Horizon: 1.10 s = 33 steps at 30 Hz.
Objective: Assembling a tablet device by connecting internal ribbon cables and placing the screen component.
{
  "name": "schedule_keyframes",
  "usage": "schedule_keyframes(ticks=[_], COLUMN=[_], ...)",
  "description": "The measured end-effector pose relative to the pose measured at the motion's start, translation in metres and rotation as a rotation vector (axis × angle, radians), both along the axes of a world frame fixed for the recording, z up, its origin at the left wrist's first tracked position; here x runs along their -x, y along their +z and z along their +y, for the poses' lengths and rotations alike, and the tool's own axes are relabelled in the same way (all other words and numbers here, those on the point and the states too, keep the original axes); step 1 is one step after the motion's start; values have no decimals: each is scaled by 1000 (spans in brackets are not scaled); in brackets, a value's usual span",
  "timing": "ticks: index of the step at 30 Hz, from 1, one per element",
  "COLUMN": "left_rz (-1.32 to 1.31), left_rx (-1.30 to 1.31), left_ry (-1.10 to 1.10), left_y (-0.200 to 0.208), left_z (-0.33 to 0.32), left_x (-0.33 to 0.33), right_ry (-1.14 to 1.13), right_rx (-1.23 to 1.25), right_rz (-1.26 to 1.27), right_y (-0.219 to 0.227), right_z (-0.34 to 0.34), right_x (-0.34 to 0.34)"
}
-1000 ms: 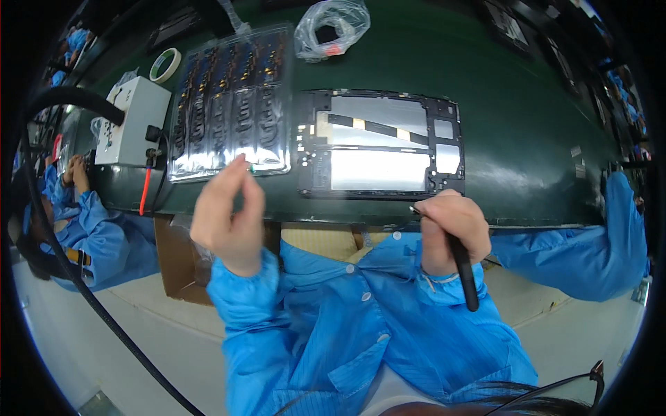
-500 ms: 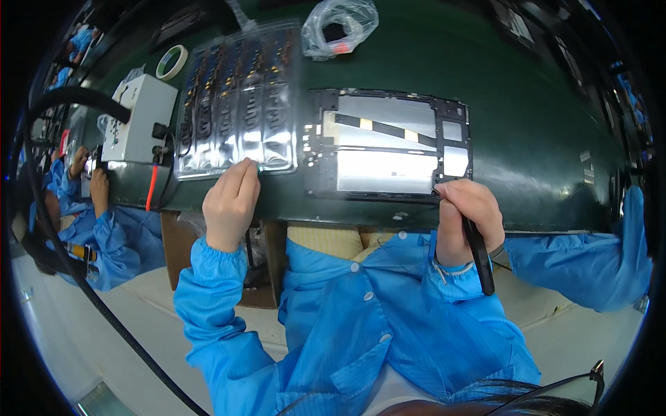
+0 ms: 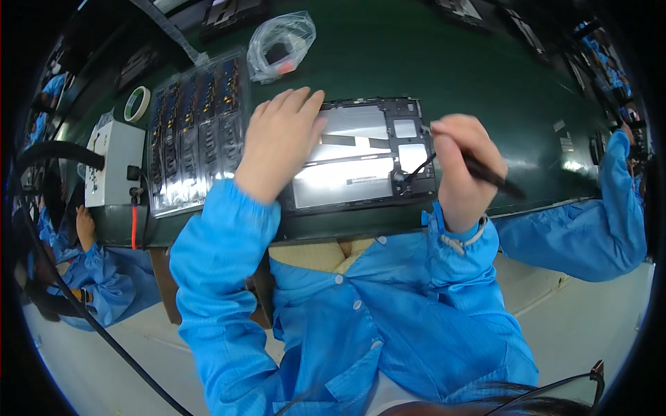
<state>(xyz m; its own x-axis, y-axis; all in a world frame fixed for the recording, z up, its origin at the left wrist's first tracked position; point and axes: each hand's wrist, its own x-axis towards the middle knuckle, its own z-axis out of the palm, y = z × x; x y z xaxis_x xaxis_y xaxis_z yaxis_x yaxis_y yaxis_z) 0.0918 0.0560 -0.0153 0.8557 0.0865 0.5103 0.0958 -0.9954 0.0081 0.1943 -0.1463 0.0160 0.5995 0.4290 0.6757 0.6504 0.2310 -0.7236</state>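
Note:
An open tablet housing [image 3: 340,191] with silver panels and a black border lies on the dark green table. My left hand [image 3: 281,142] rests over its left part with the fingers stretched out, covering that end. At the housing's right edge, my right hand [image 3: 468,163] grips black tweezers [image 3: 494,177] between thumb and fingers; the handle is blurred and points to the lower right. A thin black strip [image 3: 419,168] rises from the housing's lower right area towards that hand. Whether the tweezers' tips touch it I cannot tell.
Left of the housing is a clear plastic tray [image 3: 198,132] with several dark circuit boards. A bagged coil [image 3: 281,47] lies behind, a tape roll [image 3: 137,104] and a white box [image 3: 114,163] with cables farther left. Co-workers' blue sleeves [image 3: 576,239] flank me.
My left hand has gone from the tray's front edge onto the housing, its fingers now stretched out. My right hand has moved up along the housing's right side, and the tweezers have tilted. The view has shifted.

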Motion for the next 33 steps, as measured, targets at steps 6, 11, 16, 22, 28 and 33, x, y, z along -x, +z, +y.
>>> schedule_keyframes(ticks=[6,11,16,22,28,33], left_rz=[265,167,64,37,7,1], left_rx=[249,582,890,883,867,835], left_ry=[92,94,59,49,34,-6], left_y=[-6,-17,-21,-19,-22,-23], left_z=[-8,-7,-2,-3,-2,-1], left_x=[-16,-22,-19,-17,-17,-16], right_ry=[-77,-126,41,64,84,97], right_rx=[286,621,608,717,760,775], right_rz=[25,-595,-717,-898,-897,-856], right_y=[21,-9,-43,-42,-41,-40], right_z=[7,50,74,75,75,75], right_x=[-42,-49,-47,-39,-37,-37])
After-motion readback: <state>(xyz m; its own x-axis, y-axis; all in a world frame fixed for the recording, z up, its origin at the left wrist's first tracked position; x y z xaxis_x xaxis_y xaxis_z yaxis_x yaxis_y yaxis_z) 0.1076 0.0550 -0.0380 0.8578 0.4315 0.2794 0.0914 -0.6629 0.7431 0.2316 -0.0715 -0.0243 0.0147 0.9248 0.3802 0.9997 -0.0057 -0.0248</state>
